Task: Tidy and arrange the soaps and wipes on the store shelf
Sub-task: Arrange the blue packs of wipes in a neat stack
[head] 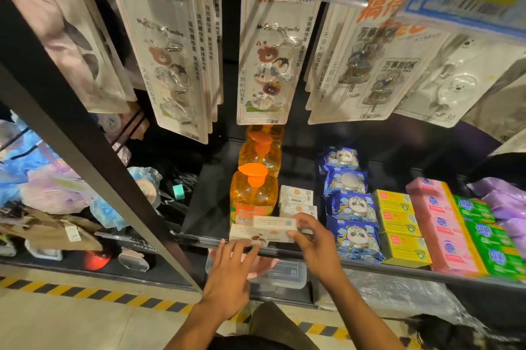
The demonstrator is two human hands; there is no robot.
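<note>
Soap boxes in white card sit at the near edge of the shelf [398, 267], just right of the front orange pump bottle [253, 196]. The right hand [316, 247] grasps the upper white soap box [273, 230] by its right end, thumb on the near face and fingers curled over the top. That box lies across the lower white soap box [243, 233], which lies flat against the shelf lip in front of the bottle. The left hand [227, 272] is released, its fingers straight and spread, the tips reaching the near edge of the lower box; whether they press on it I cannot tell.

Two more white boxes [296, 196] lie just behind the right hand. More orange bottles stand in a row behind the first one. To the right run blue panda wipe packs [355, 207], then yellow soap boxes [398, 218], pink soap bars [444, 233], green soap bars [484, 231] and purple packs [506, 201] at the far right. Cards of adhesive hooks [267, 59] hang above the shelf. A clear plastic container [284, 277] sits on the level below, partly behind the left hand.
</note>
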